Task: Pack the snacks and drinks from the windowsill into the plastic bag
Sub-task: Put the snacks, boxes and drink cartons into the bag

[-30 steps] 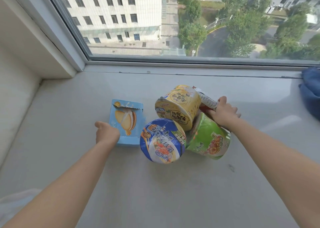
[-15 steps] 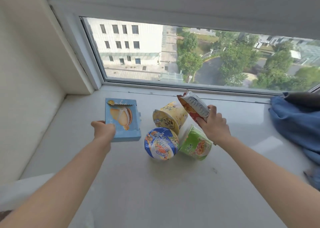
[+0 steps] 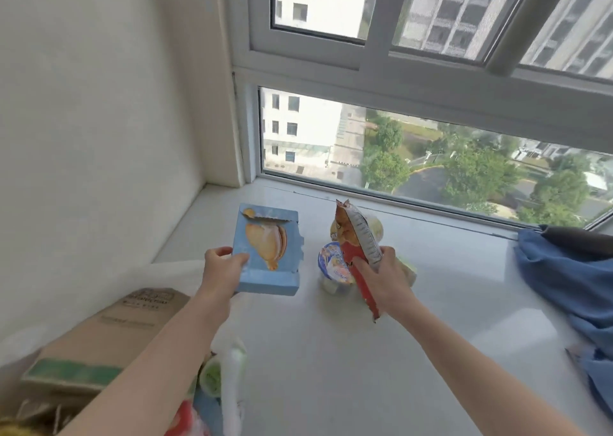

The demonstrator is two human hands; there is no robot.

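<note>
**Snacks lifted off the sill, one in each of your hands**

Nearest you, at the bottom left, sits a brown cardboard box (image 3: 109, 336) with a green band. Just right of it is a blurred jumble of white plastic (image 3: 232, 379) and coloured packets; whether that is the bag you cannot tell from here.

Your left hand (image 3: 221, 271) grips the near left corner of the blue snack box (image 3: 268, 253), thumb on its printed face, holding it tilted above the windowsill (image 3: 331, 352). Your right hand (image 3: 386, 281) is curled round the red snack packet (image 3: 360, 246), which stands nearly upright with its silver back toward you.

Count: two items held. On the sill behind the packet are three cups. The blue-lidded cup (image 3: 333, 264) lies on its side and shows clearly. The yellow cup (image 3: 374, 228) is farther off and mostly hidden. A pale green cup (image 3: 409, 269) peeks out right of your hand.

The sill is a pale, smooth slab, with open surface in front of the cups and out to the right, until the blue cloth (image 3: 564, 276) heaped at the right edge. A white wall (image 3: 99, 120) bounds the left. At the far side, the window frame (image 3: 398, 80) meets the sill, with buildings and trees beyond the glass.
</note>
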